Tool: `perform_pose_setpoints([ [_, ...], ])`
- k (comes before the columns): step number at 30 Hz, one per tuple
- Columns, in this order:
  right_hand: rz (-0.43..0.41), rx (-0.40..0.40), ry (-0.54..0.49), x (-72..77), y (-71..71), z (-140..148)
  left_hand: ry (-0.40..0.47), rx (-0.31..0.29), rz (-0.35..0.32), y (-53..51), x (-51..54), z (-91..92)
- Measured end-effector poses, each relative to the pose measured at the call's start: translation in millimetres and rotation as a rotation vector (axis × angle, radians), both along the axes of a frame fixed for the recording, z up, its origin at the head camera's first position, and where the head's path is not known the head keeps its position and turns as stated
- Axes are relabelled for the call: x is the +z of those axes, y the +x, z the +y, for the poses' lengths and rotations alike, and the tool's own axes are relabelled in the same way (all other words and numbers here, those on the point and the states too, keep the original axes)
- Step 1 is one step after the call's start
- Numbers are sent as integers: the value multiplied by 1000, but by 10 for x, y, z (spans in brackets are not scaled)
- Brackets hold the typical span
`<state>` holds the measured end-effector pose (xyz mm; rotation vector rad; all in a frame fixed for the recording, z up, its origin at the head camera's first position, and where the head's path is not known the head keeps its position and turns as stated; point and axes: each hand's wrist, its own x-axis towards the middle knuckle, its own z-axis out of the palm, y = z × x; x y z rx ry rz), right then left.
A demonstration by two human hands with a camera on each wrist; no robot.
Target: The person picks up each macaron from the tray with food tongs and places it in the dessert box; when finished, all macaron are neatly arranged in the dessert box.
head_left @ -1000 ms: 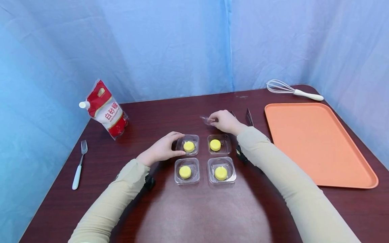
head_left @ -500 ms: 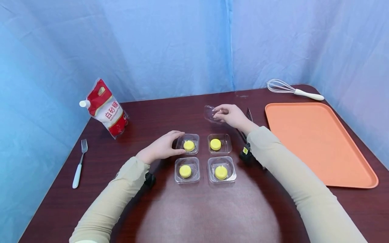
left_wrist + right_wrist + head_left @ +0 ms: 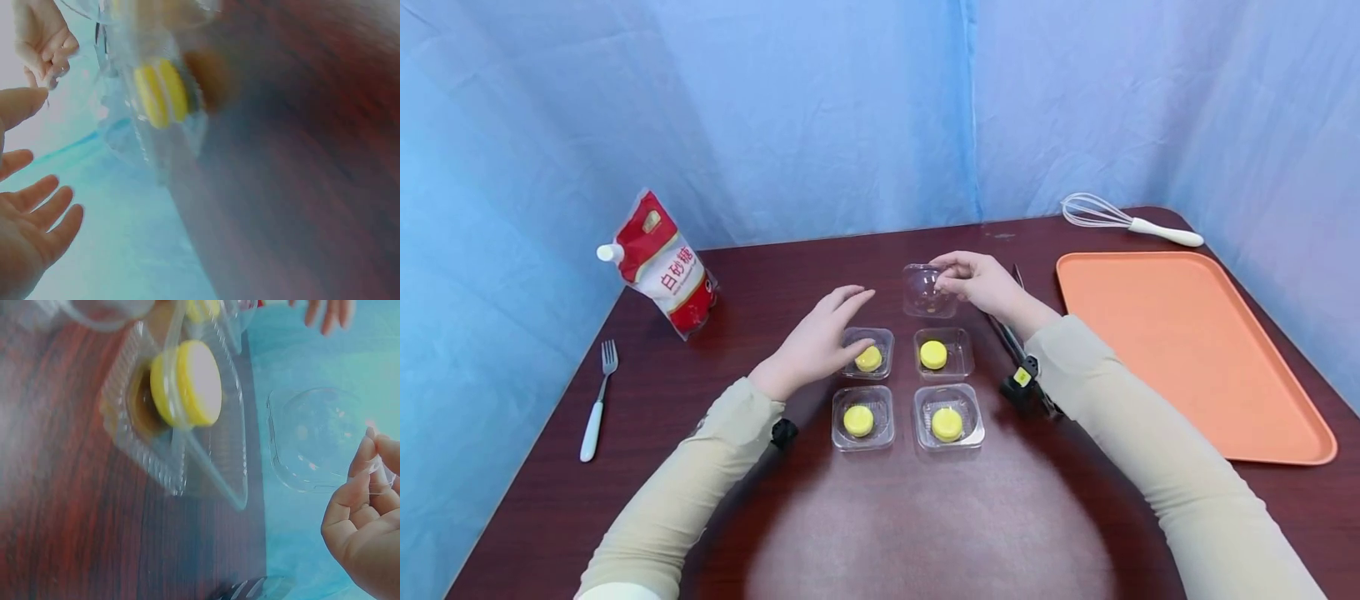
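My right hand [image 3: 988, 287] pinches the edge of a clear plastic lid [image 3: 922, 298], raised behind the far right box; in the right wrist view the domed lid [image 3: 312, 437] hangs from my thumb and fingertips. Several clear plastic boxes stand two by two, each with one yellow macaron [image 3: 947, 425] in it. My left hand [image 3: 812, 343] hovers by the far left box [image 3: 884, 367] with its fingers spread, holding nothing. It partly covers that box and its macaron [image 3: 868, 359]. In the left wrist view, a macaron [image 3: 161, 94] shows upright through blurred plastic.
An orange tray [image 3: 1180, 358] lies to the right, with a white whisk [image 3: 1131, 222] behind it. A dark slender utensil [image 3: 1006, 335] is partly hidden by my right arm. On the left are a red-and-white sugar pouch [image 3: 670, 271] and a fork [image 3: 595, 417].
My right hand has moved back and slightly right, turning the lid so that its face shows. My left hand has left the far left box and spread its fingers.
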<state>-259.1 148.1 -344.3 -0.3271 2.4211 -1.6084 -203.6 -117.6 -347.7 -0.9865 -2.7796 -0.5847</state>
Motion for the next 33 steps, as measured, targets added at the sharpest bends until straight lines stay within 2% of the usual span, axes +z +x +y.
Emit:
perform_pose_setpoints([
  [5,-52,32,-60,62,98,-37,15,-69,156,-17,74,125],
  [12,-81,68,-134,106,179,-93,-14,-199,317,-47,109,248],
  [17,-158,75,-237,143,216,-108,-47,-211,346,-65,99,289],
  [25,-326,143,-414,181,245,-103,-46,-200,388,-75,93,323],
  [29,-346,157,-424,173,252,-93,-62,-206,391,-74,101,328],
  [33,-328,162,-381,157,267,-75,-71,-216,397,-72,106,326],
])
